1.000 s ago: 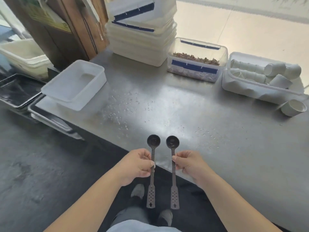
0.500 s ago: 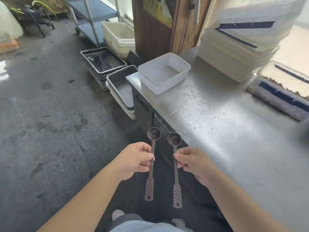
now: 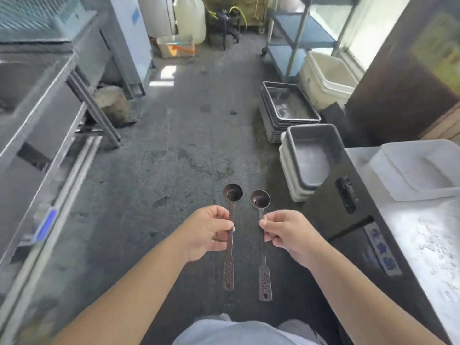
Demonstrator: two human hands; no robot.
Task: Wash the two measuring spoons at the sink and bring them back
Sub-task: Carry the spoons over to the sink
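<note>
Stainless steel fills my left edge: a long counter (image 3: 37,115) with slanted legs runs away from me, a blue label on its front rail. Past it a rough stone block (image 3: 114,105) sits on the wet concrete floor (image 3: 174,145), and at the far end I see a white jug (image 3: 189,18) and a small box (image 3: 177,47) with orange on it.

In the middle, my left hand (image 3: 206,232) has its fingers curled round the stem of the left measuring spoon (image 3: 230,235), thumb pressed on top. The bowl points away from me and the perforated handle end hangs toward me. Just beside it, apart and not touching, the right measuring spoon (image 3: 261,245) is pinched the same way by my right hand (image 3: 286,232). Both spoons are dark brown and are held in the air over the floor (each bowl looks to have something dark in it, though I cannot tell what).

The floor straight ahead between the counter and the right-hand clutter is open. To the right stands a stack of dark metal trays (image 3: 286,108), nearer me a grey tub (image 3: 311,155) nested in white ones, a cream bin (image 3: 326,75) under a wire rack (image 3: 296,33), then the dark cabinet (image 3: 353,220) with a white container (image 3: 420,170) on its wet steel top.
</note>
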